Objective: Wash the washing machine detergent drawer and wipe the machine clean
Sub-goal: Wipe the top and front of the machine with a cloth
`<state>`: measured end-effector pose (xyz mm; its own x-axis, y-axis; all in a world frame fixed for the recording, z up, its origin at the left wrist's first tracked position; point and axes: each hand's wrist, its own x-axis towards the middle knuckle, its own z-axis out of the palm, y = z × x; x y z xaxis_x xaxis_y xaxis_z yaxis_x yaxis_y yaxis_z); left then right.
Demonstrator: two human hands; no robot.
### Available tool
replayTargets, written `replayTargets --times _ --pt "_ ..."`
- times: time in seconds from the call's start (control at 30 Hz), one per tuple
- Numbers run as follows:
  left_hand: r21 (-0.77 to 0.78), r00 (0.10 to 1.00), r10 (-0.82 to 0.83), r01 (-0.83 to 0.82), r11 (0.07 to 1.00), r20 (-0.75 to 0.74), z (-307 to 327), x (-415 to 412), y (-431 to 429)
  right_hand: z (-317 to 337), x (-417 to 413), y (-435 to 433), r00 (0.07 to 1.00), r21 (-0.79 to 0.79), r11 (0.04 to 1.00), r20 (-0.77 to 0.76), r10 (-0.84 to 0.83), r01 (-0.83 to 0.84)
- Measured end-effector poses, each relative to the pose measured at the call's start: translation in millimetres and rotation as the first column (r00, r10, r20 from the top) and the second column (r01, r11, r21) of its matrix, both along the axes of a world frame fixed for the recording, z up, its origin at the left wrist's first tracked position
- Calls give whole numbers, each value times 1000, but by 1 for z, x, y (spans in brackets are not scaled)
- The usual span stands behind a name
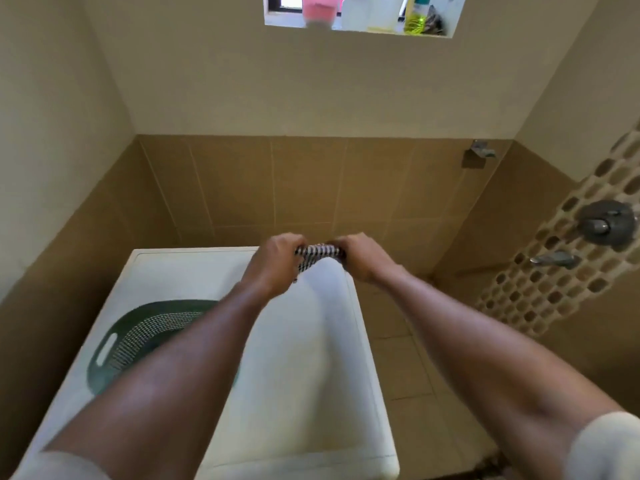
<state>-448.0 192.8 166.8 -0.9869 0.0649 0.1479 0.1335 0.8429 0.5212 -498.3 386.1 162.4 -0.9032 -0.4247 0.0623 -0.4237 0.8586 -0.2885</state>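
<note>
The white washing machine (304, 358) fills the lower middle, seen from above. Over its far right corner both hands hold a black-and-white patterned cloth (315, 256) stretched between them. My left hand (277, 265) grips the cloth's left end and my right hand (360, 258) grips its right end. The cloth hangs slightly above the machine's top. The detergent drawer is not in view.
A dark green perforated basket (138, 337) rests on the machine's left side, partly hidden by my left forearm. Tiled walls close in behind and left. Shower taps (602, 223) are on the right wall. A window ledge (363, 15) with bottles sits high up.
</note>
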Motion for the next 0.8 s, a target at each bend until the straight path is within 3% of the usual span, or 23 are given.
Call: replayTargets --times 0.07,0.13,0.2,0.4,0.5,0.63,0.7,0.8 --pt "-136 989 20 0 991 148 -36 13 10 -37 10 16 982 109 987 160 99 -117" --pt "-232 936 -13 101 967 352 -70 34 17 -69 23 29 903 214 931 381 199 -296" --pt "-241 891 -13 137 961 454 -93 51 25 -90 27 37 875 223 911 427 230 -348" --pt "-187 943 73 -12 982 323 -99 59 53 -105 0 15 933 27 955 224 282 -296" --pt "-186 953 117 -66 980 280 -105 71 58 -134 10 -2 899 109 918 276 340 -381" --pt "-122 936 197 -168 978 292 -116 99 55 -177 65 -19 941 144 969 305 150 -202" --pt "-105 922 236 -214 971 306 -118 110 54 -183 104 -23 940 139 954 257 225 -267" --pt "-131 901 257 -225 966 351 -118 119 58 -182 156 -1 886 -6 914 244 394 -405"
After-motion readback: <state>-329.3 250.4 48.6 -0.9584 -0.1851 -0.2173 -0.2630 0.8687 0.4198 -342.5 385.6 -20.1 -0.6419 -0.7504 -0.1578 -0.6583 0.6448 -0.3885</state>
